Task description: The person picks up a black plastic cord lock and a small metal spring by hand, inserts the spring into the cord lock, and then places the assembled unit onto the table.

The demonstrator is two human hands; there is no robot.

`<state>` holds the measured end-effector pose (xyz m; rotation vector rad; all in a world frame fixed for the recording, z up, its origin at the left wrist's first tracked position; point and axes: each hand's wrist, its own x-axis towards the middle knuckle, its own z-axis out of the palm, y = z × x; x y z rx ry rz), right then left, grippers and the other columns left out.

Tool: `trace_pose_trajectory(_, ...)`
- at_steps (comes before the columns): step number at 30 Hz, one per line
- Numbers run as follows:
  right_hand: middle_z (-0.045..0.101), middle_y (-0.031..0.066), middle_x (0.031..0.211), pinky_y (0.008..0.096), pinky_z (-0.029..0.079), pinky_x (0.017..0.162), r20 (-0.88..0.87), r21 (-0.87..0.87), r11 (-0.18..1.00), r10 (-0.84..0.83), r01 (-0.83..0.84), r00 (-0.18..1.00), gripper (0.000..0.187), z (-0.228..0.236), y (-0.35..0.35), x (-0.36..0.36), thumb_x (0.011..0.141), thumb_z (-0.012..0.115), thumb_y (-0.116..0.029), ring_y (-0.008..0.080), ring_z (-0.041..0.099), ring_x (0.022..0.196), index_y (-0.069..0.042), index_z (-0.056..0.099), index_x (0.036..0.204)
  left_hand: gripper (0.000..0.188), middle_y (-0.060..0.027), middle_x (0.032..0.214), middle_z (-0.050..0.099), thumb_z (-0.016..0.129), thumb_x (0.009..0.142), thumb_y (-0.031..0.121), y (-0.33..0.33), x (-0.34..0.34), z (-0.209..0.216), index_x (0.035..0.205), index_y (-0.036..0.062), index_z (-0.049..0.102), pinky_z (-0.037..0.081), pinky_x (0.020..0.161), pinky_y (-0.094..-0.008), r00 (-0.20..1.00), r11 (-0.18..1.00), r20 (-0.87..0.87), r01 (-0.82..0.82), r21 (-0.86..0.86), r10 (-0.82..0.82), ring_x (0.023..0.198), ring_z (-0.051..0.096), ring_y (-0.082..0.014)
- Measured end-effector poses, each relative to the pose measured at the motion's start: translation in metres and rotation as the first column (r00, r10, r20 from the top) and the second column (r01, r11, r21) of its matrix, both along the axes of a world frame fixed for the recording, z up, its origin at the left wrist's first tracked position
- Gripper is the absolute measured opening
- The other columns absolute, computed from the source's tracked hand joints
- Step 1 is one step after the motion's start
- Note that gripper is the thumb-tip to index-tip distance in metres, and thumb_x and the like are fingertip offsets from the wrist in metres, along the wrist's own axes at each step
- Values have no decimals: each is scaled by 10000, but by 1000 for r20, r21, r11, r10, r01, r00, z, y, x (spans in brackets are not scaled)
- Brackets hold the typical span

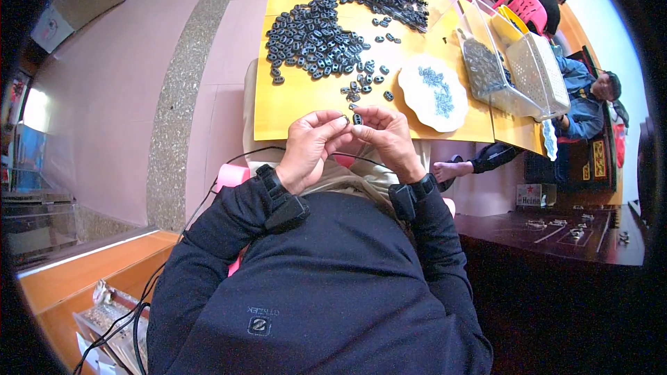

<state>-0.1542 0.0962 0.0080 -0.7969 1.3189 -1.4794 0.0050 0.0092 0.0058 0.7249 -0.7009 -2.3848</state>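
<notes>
Near one white plate (414,101), right hand (391,136) pinching one black piece (358,119)

At the frame's upper centre, small parts (313,38) are lying on a table (274,111). Lower right of them, a plate (415,97) is holding pins (439,90); farther right, a bin (514,101) is standing beside a basket (542,69).

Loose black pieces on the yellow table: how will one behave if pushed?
A loose black piece would probably slide rather than roll: it's oblong and appears to lie flat. It's likely light, being small with what look like holes. Pushing into the crowded pile would likely shift several, since pieces touch and overlap.
</notes>
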Motion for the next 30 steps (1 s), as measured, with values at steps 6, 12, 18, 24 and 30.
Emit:
trace_pose_trajectory(6,671,34,877,188,508,671,54,-23,1000,16,-15,998,301,6,2,1,828,708,4,79,626,750,16,637,1120,144,-100,954,648,619,903,30,1,1,2,1033,-27,589,586,731,-227,1000,1000,6,15,10,-15,823,665,-151)
trace_pose_trajectory(12,699,79,918,195,520,666,45,-27,1000,17,-15,999,317,1,2,-1,833,704,-6,100,654,769,21,632,1140,135,-100,933,652,621,902,31,0,1,5,1020,-30,597,585,720,-224,999,999,30,39,-4,-39,803,667,-148)
trace_pose_trajectory(18,691,91,906,238,538,686,1,-14,1000,8,-8,1000,312,0,2,-2,827,700,10,116,651,772,40,623,1128,160,-90,953,649,622,905,53,-2,3,1,1043,-23,591,579,763,-264,995,996,35,90,-30,-89,845,655,-156)
trace_pose_trajectory(24,692,83,911,226,525,666,-9,-36,999,0,0,1000,294,-5,2,-5,830,702,3,99,635,742,38,637,1114,168,-86,951,642,625,903,53,-1,1,2,1046,-30,589,579,762,-267,995,994,49,95,-48,-92,842,651,-156)
trace_pose_trajectory(30,703,79,897,215,542,658,-44,-61,998,4,-7,999,314,-4,3,-2,836,694,-2,114,667,774,18,634,1144,139,-93,910,653,623,902,35,1,1,4,1017,-39,596,586,686,-219,997,997,32,71,-29,-70,746,666,-141)
